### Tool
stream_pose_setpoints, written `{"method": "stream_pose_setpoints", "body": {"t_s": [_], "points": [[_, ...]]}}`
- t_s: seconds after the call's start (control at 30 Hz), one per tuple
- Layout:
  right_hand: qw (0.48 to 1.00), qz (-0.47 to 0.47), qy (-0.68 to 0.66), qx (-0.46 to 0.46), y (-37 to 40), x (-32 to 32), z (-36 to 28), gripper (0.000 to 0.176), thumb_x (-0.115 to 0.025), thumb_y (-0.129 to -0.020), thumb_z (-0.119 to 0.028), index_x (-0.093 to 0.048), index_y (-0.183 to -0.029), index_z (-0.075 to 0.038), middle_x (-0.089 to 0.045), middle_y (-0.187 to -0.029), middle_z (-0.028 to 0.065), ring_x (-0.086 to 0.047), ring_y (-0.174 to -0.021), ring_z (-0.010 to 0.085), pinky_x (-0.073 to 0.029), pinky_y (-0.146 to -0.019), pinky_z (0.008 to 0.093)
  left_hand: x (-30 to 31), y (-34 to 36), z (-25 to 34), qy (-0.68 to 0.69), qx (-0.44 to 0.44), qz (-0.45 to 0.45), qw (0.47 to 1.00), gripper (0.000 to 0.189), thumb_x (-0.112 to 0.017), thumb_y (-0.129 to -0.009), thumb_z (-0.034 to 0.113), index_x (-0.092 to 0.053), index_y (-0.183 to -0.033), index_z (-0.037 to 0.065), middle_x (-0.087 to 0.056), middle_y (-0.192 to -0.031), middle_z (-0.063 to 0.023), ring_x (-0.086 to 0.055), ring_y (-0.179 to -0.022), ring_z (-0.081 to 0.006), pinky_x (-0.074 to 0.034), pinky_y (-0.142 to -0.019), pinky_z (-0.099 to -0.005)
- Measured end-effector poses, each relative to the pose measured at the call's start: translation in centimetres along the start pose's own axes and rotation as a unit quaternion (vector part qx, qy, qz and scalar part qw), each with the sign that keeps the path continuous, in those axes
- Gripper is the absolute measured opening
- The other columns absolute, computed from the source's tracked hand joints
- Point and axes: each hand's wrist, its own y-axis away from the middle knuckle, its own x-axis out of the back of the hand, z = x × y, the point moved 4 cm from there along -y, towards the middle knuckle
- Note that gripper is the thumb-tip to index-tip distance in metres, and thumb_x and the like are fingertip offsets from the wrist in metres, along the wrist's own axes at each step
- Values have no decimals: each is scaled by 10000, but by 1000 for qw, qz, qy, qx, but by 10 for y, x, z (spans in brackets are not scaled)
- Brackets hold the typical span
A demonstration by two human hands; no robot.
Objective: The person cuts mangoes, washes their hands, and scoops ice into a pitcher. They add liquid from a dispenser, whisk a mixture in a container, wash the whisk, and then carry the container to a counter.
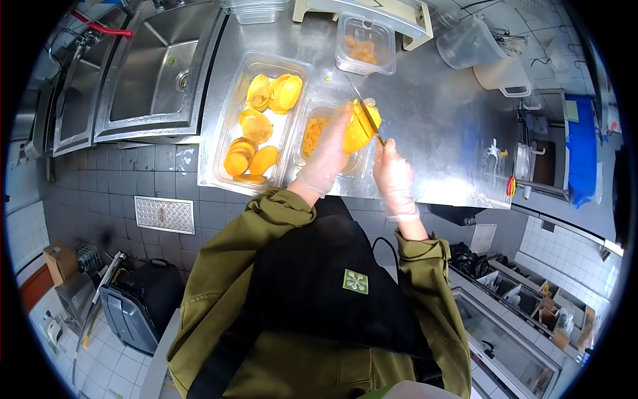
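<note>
Stainless steel counter fills the head view, with a steel sink basin off to the left. The left hand, in a thin clear glove, has its fingers curled round a peeled yellow mango piece, held up above a small clear plastic tub of diced mango that sits straight below the grip. The right hand, also gloved, is closed round the handle of a thin-bladed knife just right of the fruit, with the blade laid against the mango's right face. The knife's long axis runs from the handle away from the body, tip pointing outward and slightly left. The mango's long axis looks roughly the same way, though the fingers hide part of it. Left of the grip is a long clear plastic tray of mango halves, and beyond it a square clear container of orange bits. Probably best to keep the left fingertips behind the edge, use short shallow strokes, and keep the fruit over the tub.
</note>
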Motion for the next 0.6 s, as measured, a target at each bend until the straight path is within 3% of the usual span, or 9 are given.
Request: {"method": "stream_pose_setpoints", "body": {"t_s": [0.13, 0.23, 0.33, 0.4, 0.6], "points": [[997, -67, 11, -46, -1, -17, 0, 226, -513, -879, -193, -509, -1017, -14, -577, -561, 158, -593, -526, 362, -483, -472, 439, 6, 4, -10, -29, 22, 63, 997, 435, -389, -967, 375, -497, -1195, 21, -577, -1148, -80, -568, -1031, -176, -438, -917, -318], [999, -35, -15, -28, -1, -17, 1, 96, -530, -833, -161, -503, -848, -69, -580, -557, 167, -611, -550, 364, -500, -492, 440, 19, 1, -12, -18, 47, 77, 996, 437, -382, -970, 373, -495, -1199, 19, -576, -1146, -81, -570, -1025, -178, -441, -913, -317], [997, 22, -71, 21, 3, 3, -2, 177, -534, -874, -170, -509, -969, -23, -567, -562, 175, -597, -532, 360, -482, -470, 433, 12, 6, -3, -3, 67, 97, 993, 438, -375, -971, 374, -494, -1202, 22, -576, -1144, -81, -571, -1023, -179, -442, -911, -318], [998, 14, -51, 20, 1, 10, -2, 177, -542, -871, -166, -511, -970, -22, -563, -559, 178, -596, -530, 360, -481, -469, 431, 12, 6, -3, 0, 69, 103, 992, 441, -365, -974, 373, -492, -1207, 22, -572, -1157, -86, -570, -1028, -183, -441, -913, -319], [999, -15, -32, -3, -1, 4, 1, 190, -536, -875, -176, -526, -983, -21, -568, -558, 178, -596, -533, 365, -480, -467, 435, -8, 14, 5, -21, 16, -13, 1000, 452, -335, -982, 361, -486, -1202, -4, -585, -1135, -113, -573, -1030, -200, -439, -931, -329]]}}
